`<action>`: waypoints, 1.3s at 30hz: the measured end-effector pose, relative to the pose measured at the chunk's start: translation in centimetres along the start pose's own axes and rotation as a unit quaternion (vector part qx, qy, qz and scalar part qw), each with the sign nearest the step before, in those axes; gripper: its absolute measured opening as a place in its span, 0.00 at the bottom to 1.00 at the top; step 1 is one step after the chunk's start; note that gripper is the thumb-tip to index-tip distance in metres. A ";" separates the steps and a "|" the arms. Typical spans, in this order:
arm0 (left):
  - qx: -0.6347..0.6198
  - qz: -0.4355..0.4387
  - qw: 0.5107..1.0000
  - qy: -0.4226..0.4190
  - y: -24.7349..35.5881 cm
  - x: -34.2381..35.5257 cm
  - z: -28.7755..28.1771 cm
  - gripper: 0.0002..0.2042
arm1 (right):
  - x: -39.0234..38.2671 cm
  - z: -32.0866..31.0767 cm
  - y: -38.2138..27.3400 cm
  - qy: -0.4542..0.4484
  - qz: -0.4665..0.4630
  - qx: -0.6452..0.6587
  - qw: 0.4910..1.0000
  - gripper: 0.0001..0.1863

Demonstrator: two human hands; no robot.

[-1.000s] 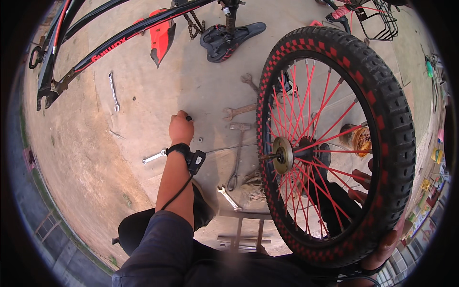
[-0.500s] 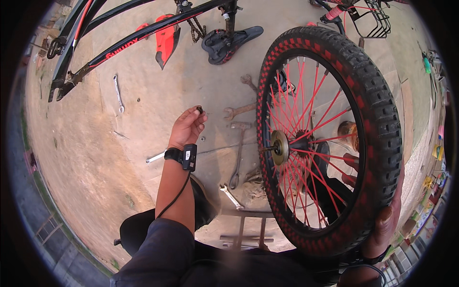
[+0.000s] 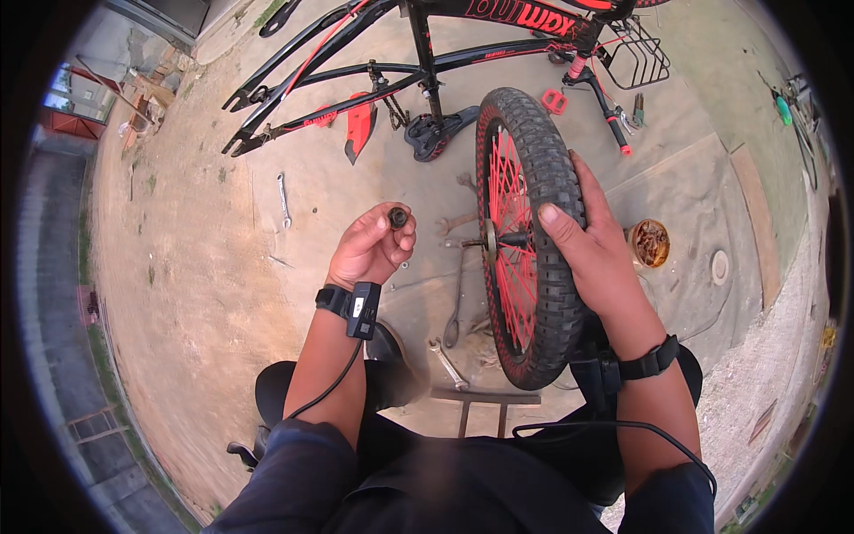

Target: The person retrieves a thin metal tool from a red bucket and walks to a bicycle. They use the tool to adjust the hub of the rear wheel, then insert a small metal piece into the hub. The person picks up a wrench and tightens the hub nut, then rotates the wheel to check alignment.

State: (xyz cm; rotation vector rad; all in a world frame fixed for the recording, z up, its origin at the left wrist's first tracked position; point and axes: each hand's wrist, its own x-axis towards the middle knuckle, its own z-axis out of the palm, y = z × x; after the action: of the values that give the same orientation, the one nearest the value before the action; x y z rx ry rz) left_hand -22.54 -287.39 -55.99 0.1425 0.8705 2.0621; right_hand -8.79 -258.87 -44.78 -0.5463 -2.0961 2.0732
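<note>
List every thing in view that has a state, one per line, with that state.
Left hand: raised, fingers closed on a small dark nut.
Right hand: gripping the tyre of the wheel.
Wheel: off the bike, held upright on edge.
Bike frame: lying on the ground, wheel removed.
Wrench: lying loose on the ground.
Rusty tin: open.

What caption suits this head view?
Left hand pinches a small dark nut; right hand steadies the red-spoked wheel.
</note>
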 end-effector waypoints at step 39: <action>-0.074 0.101 0.992 -0.018 -0.2 -8.9 11.5 0.13 | -0.3 0.7 0.3 -0.012 -0.033 0.089 0.995 0.43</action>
State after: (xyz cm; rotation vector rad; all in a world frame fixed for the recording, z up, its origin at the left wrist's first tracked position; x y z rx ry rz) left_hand -12.31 -287.96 -45.62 0.1937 0.7024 2.2962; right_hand -8.71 -259.61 -45.08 -0.4233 -1.8871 2.2099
